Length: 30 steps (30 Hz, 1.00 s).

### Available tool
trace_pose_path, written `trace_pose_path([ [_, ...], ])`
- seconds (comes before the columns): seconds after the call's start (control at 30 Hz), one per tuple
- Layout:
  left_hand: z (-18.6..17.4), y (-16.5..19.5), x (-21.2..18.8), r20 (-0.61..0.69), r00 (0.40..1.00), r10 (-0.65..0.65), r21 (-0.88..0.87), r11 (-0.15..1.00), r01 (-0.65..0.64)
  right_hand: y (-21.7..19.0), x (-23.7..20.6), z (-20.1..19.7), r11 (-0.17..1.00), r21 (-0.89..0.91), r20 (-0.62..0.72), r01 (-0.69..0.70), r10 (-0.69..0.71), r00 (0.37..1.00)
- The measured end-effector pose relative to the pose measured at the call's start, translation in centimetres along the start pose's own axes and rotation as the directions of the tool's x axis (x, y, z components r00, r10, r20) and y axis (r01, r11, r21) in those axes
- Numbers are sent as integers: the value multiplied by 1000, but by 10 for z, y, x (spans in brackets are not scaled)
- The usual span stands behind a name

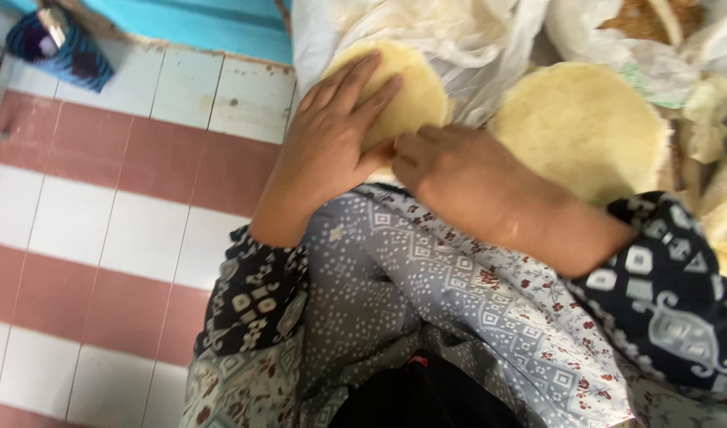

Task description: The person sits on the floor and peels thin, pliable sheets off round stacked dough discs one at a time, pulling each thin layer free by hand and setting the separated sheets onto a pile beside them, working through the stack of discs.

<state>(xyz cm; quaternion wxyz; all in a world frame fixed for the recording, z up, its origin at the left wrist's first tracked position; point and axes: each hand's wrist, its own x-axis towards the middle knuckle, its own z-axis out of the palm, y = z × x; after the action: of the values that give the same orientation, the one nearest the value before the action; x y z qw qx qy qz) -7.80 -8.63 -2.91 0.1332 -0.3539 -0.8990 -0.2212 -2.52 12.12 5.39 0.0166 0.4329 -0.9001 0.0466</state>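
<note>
Tiled floor (102, 230) | left hand (332, 135), right hand (466, 186) flat on dough round (411, 99)

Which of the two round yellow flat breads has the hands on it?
The smaller round flatbread on the left. The left hand lies flat on it and the right hand touches its near edge. The bigger flatbread to its right lies untouched.

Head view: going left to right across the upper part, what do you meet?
Blue striped woven bag → left hand flat on a pale round dough disc → right hand → second, larger dough disc.
</note>
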Motion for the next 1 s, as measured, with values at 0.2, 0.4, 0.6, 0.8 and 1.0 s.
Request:
trace_pose_path([
  [0.2, -14, 8, 4, 51, 998, 21, 53, 998, -24, -8, -86, -43, 936, 120, -291, -332, 353, 889],
  [0.4, -2, 69, 5, -192, 973, 131, -22, 990, -138, 2, -120, -16, 883, 251, -291, -397, 460, 839],
  [0.6, 19, 127, -10, -293, 936, 197, -190, 947, -259, 2, -119, -14, 866, 302, -328, -399, 487, 809],
  [0.8, 38, 127, -10, -366, 929, 56, -271, 948, -164, 2, -115, -14, 913, 219, -325, -344, 400, 857],
  [1.0, 48, 128, -11, -339, 903, 264, -151, 932, -329, 22, -123, -5, 638, 675, -176, -371, 627, 759],
])
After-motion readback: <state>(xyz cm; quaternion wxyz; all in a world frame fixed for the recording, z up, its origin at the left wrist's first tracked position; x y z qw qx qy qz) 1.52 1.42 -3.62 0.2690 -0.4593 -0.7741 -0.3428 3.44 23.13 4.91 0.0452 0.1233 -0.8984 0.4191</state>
